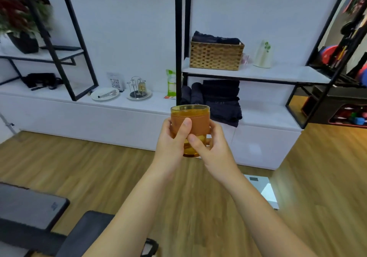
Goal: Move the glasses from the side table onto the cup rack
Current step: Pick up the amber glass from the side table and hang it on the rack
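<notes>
An amber glass (pixel 196 121) with a brown sleeve around its middle is held upright in mid-air, in the centre of the view. My left hand (pixel 172 139) wraps its left side with the thumb across the front. My right hand (pixel 210 145) grips its right side and bottom. The wire cup rack (pixel 137 87) stands on a round tray on the white counter, far ahead and to the left. One glass (pixel 142 88) hangs upside down on the rack. The side table is out of view.
A white plate (pixel 105 94) with tongs lies left of the rack, a QR sign behind it. A green packet (pixel 171 83), black shelf frames, a wicker basket (pixel 216 55) and folded dark towels stand to the right. Wood floor lies between me and the counter; dark seats at lower left.
</notes>
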A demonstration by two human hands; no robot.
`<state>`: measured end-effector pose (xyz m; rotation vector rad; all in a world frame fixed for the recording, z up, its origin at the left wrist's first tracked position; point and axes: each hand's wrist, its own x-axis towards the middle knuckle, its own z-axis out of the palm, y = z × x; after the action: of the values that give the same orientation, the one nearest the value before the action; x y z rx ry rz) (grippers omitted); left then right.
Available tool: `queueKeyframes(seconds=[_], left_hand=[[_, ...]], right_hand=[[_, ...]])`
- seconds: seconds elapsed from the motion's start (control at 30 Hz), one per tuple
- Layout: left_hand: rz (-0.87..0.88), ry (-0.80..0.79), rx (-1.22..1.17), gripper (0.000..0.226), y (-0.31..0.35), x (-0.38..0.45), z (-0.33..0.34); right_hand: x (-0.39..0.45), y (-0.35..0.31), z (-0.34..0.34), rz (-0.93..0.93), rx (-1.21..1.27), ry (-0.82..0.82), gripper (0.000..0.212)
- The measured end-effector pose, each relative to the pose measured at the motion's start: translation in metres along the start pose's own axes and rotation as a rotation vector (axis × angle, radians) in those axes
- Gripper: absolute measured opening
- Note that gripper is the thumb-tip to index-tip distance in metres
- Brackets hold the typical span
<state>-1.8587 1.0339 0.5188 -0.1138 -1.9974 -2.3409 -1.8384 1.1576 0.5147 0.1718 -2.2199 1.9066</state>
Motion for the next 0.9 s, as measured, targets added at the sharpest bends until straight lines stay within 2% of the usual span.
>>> queueKeyframes(seconds=[0.13,0.33,0.5,0.6,0.77,0.9], left_hand=[[-0.005,0.104,-0.039,0.081,-0.003,0.056,0.001],[-0.048,0.213,-0.082,0.071,-0.024,0.149,-0.02],[-0.074,0.239,-0.097,0.074,-0.048,0.246,-0.048],[-0.076,0.23,-0.038,0.082,-0.06,0.314,-0.072],[-0.107,0.167,0.126,0.059,-0.061,0.42,-0.119],[-0.132,0.246,0.264,0.051,-0.067,0.486,-0.15]], right_hand=[[0.062,0.016,0.007,-0.024,0.001,-0.068,0.077],[0.155,0.06,0.04,-0.029,-0.008,-0.115,0.086],[0.253,0.096,0.073,-0.036,-0.016,-0.171,0.086],[0.319,0.116,0.099,-0.03,-0.014,-0.185,0.078],[0.423,0.141,0.147,0.007,-0.009,-0.173,0.073],[0.485,0.16,0.18,0.045,0.0,-0.177,0.075]])
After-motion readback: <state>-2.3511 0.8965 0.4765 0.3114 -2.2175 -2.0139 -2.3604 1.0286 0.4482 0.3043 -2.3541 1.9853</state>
